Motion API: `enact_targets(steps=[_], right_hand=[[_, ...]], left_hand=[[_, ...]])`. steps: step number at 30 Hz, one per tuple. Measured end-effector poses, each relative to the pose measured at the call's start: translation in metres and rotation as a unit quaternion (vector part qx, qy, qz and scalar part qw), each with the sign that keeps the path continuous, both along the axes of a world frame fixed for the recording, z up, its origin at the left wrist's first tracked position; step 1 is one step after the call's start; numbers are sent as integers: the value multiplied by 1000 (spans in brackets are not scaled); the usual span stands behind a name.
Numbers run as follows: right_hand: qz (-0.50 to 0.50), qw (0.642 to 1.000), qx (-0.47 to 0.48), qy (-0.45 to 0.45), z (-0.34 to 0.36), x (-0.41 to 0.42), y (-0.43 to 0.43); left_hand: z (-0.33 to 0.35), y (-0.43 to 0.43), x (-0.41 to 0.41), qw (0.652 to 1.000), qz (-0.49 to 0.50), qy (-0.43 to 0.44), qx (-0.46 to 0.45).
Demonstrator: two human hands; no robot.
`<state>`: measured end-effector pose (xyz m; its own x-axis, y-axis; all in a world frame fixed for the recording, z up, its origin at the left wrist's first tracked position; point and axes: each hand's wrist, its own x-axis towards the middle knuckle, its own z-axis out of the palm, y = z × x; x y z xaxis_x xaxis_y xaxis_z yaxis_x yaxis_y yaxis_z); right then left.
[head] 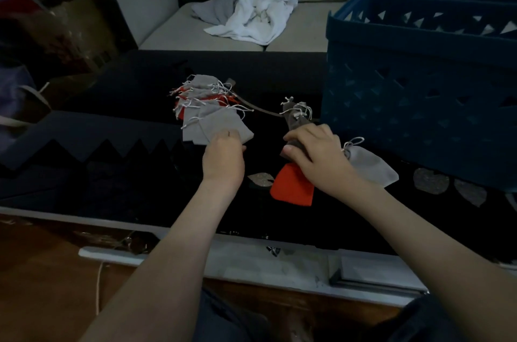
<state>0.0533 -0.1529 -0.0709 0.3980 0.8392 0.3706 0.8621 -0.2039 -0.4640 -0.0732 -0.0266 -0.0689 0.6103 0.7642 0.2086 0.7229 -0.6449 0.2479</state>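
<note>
At the middle of the black-covered table (140, 84), the left hand (223, 158) has its fingers curled onto the near edge of a grey pouch (223, 122). The fingertips are hidden behind the knuckles, so the hold appears to be a pinch. This pouch lies flat at the near end of a pile of pouches (201, 95), grey and orange, with their drawstrings tangled.

The right hand (312, 157) grasps a dark pouch (293, 118) round its lower half, thumb across the front. Its gathered neck and white cord point away from the person. Beneath that wrist an orange pouch (292, 188) lies flat on the cloth, partly covered by the hand. Just to its right lies a pale grey pouch (372, 168), its cord toward the basket.

A blue basket (419, 76) with cut-out walls stands on the table's right side, near the right hand. Beyond the table, a sofa (167, 31) carries a crumpled white cloth (260, 14) and a grey cloth (218, 3).
</note>
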Motion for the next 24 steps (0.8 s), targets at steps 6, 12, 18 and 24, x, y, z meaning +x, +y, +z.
enact_targets(steps=[6, 12, 18, 24], right_hand=[[34, 998, -13, 45, 3, -1, -3], [-8, 912, 17, 411, 22, -12, -3], [37, 640, 95, 761, 35, -9, -3], [7, 646, 132, 752, 41, 0, -10]], left_hand=[[8, -2, 1, 999, 13, -19, 26], [30, -27, 7, 985, -21, -118, 124], [36, -54, 8, 959, -159, -179, 150], [34, -61, 5, 930, -326, -167, 8]])
